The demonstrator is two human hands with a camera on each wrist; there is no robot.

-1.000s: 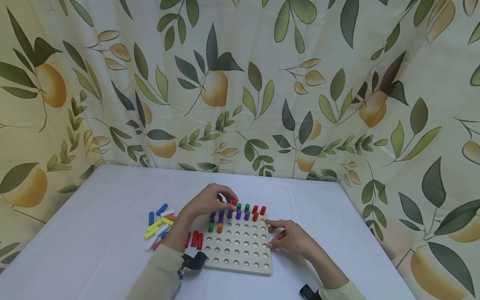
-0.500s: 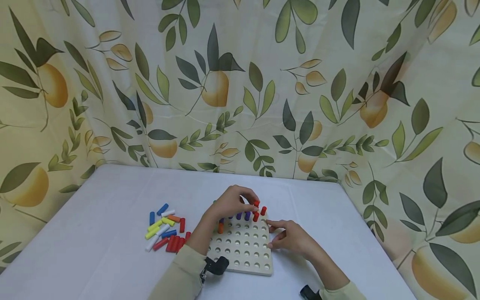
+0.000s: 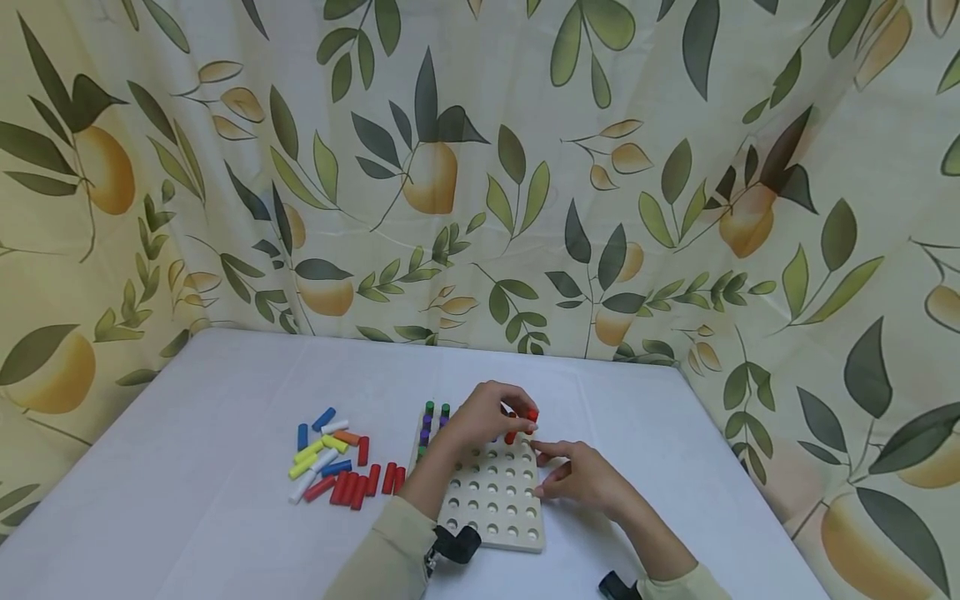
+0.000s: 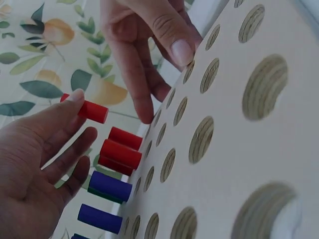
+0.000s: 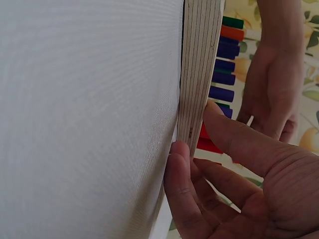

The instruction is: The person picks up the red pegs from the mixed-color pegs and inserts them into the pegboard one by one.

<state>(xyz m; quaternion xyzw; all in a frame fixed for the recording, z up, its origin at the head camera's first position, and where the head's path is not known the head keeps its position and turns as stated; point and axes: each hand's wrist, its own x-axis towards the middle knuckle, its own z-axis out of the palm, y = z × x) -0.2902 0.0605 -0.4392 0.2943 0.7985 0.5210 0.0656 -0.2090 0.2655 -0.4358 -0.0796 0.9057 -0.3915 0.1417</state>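
Note:
My left hand pinches a red peg between thumb and fingers, over the far right corner of the pale wooden pegboard. In the left wrist view that peg is clear of the board, close to several standing red pegs and purple-blue pegs. My right hand holds the board's right edge, thumb and fingertips against its side, as the right wrist view also shows. Green pegs stand at the far left corner. My left hand and forearm hide part of the peg rows in the head view.
Left of the board lies a loose pile: red pegs, yellow pegs, white pegs, blue pegs and an orange peg. A white cloth covers the table, with a patterned curtain behind.
My left hand has moved right along the board's far side with the red peg, from the middle to the far right corner. My right hand has stayed at the right edge.

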